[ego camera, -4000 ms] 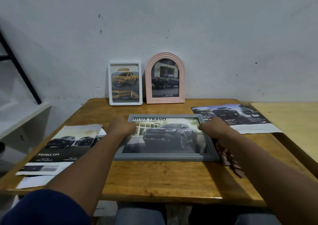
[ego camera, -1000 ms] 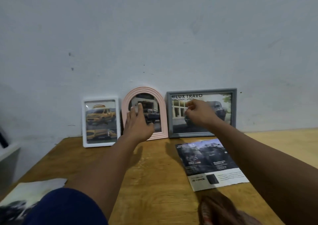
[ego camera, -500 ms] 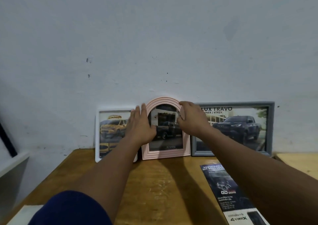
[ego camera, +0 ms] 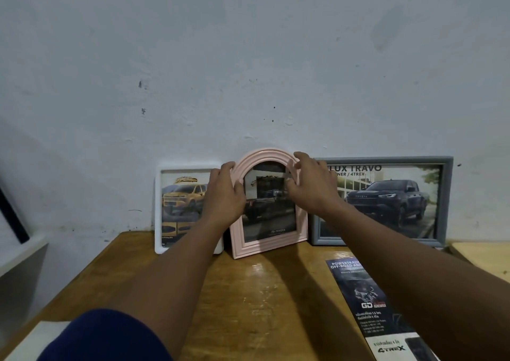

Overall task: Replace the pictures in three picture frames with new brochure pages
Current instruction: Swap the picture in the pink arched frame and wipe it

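Three frames stand against the wall at the back of the wooden table (ego camera: pixel 270 300). A pink arched frame (ego camera: pixel 269 243) with a dark pickup picture stands in the middle. My left hand (ego camera: pixel 225 195) grips its left edge and my right hand (ego camera: pixel 311 188) grips its upper right edge. To its left stands a white frame (ego camera: pixel 176 208) showing a yellow truck, partly hidden by my left arm. On the right a grey frame (ego camera: pixel 386 197) holds a dark truck picture headed "TRAVO".
A dark brochure page (ego camera: pixel 369 305) lies on the table at the right, under my right arm. A pale paper corner (ego camera: pixel 36 338) shows at the bottom left. A lighter second table (ego camera: pixel 483 255) adjoins on the right, and a white shelf (ego camera: pixel 19 258) stands at the left.
The grey frame went from lying flat on the table to standing against the wall. Both hands then moved to the pink frame and now hold its edges.
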Demonstrator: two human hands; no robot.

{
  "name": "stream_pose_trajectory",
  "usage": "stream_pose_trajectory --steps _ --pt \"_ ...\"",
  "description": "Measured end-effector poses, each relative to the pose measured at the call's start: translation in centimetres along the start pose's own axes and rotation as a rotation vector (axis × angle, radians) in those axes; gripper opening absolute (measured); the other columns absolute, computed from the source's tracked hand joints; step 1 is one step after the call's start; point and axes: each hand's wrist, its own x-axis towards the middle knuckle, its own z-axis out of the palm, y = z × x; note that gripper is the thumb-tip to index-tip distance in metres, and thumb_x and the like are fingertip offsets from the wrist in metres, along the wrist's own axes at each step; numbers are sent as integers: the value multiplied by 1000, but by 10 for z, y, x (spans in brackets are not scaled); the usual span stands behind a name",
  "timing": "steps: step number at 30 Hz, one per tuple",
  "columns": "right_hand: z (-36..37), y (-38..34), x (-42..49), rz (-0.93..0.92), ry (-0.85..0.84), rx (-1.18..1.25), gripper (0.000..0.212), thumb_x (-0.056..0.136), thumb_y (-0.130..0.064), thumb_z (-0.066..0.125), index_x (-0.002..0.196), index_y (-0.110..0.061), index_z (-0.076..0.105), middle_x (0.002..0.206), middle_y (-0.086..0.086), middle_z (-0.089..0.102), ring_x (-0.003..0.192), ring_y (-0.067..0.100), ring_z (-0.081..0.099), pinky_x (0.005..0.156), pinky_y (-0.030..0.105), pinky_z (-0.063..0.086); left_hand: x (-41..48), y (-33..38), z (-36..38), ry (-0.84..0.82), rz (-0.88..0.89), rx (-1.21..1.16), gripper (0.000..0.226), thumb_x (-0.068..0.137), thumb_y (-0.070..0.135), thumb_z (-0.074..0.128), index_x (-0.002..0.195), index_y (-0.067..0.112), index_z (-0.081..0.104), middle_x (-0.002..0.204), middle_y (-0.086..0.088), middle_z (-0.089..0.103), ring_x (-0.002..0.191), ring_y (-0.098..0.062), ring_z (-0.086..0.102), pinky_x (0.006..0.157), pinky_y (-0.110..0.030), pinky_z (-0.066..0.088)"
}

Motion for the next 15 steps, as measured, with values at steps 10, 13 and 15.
stream_pose_trajectory --steps 10,13,15 --pt "-15 -1 -28 25 -69 120 69 92 -29 61 152 -20 29 157 11 33 144 33 31 115 56 30 -21 12 -37 -18 -110 -224 28 103 16 56 130 22 58 113 3 56 97 -16 57 72 -27 49" --pt "-24 -3 -36 31 -83 177 69 94 -28 59 153 -17 27 159 12 31 146 33 29 116 54 30 -28 11 -55 -53 -151 -313 24 102 16 58 125 22 61 110 2 61 93 -12 60 70 -26 53" --pt "-33 -7 -44 48 -104 250 66 97 -29 57 153 -15 27 157 12 35 143 31 35 114 50 34 -34 10 -67 -105 -215 -408 24 101 15 60 124 22 63 112 -4 66 102 -24 65 85 -43 60"
